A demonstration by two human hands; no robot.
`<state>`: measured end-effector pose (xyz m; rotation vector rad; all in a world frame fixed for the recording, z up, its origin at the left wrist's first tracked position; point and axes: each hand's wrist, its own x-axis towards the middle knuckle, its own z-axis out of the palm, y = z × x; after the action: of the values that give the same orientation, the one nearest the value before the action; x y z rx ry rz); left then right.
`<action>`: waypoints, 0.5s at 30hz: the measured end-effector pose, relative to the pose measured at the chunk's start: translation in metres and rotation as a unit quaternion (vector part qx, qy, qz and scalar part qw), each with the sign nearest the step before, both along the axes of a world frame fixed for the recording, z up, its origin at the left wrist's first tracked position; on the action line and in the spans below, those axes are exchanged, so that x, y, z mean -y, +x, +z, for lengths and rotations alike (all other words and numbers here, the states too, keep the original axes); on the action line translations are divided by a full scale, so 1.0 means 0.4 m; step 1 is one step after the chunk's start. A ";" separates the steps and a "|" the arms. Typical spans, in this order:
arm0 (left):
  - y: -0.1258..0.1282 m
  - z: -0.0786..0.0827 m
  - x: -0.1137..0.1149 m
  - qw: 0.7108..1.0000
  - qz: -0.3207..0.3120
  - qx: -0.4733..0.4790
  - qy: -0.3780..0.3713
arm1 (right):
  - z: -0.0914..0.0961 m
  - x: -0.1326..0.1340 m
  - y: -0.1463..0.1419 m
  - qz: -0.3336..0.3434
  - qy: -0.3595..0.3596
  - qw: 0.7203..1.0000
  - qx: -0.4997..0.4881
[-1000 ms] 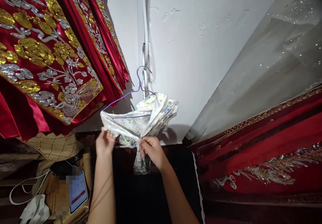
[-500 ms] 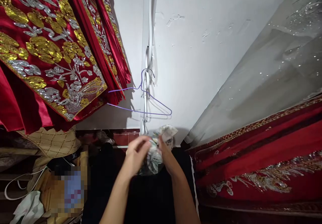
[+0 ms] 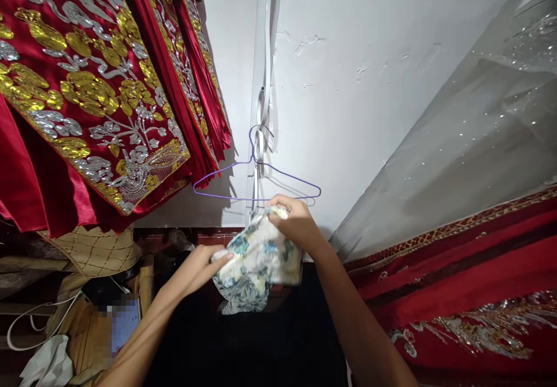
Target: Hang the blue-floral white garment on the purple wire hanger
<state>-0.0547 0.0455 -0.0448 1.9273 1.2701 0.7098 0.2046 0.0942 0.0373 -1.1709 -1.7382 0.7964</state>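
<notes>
— Where's the cloth (image 3: 255,253)?
— Between the hands: left hand (image 3: 205,266) pinching its left edge, right hand (image 3: 296,220) its top, near the hanger (image 3: 253,158).
— Any writing?
— On the phone (image 3: 125,321), too small to read.

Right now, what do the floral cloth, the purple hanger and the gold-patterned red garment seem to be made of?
Floral cloth: thin, matte fabric, perhaps cotton, judging by its soft creases.
Purple hanger: possibly plastic-coated wire; its bars are thin and evenly coloured.
Red garment: satin-like, with glossy folds; its gold and silver patterns glitter like sequins.
</notes>
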 end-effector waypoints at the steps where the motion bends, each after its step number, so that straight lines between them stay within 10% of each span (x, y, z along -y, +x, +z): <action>1: -0.026 0.007 -0.001 1.000 0.018 -0.006 0.003 | -0.017 -0.036 -0.003 -0.048 0.043 0.998 0.006; 8: -0.182 0.020 -0.025 0.993 0.009 -0.116 -0.013 | -0.160 -0.143 0.002 -0.051 0.024 0.992 0.116; 15: -0.244 0.049 -0.143 0.961 0.153 -0.172 0.150 | -0.109 -0.078 0.083 -0.064 -0.008 0.990 0.123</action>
<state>-0.1524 0.1026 -0.0254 2.1907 1.7914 0.7786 0.2379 0.1253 -0.0064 -1.4249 -1.8345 0.6112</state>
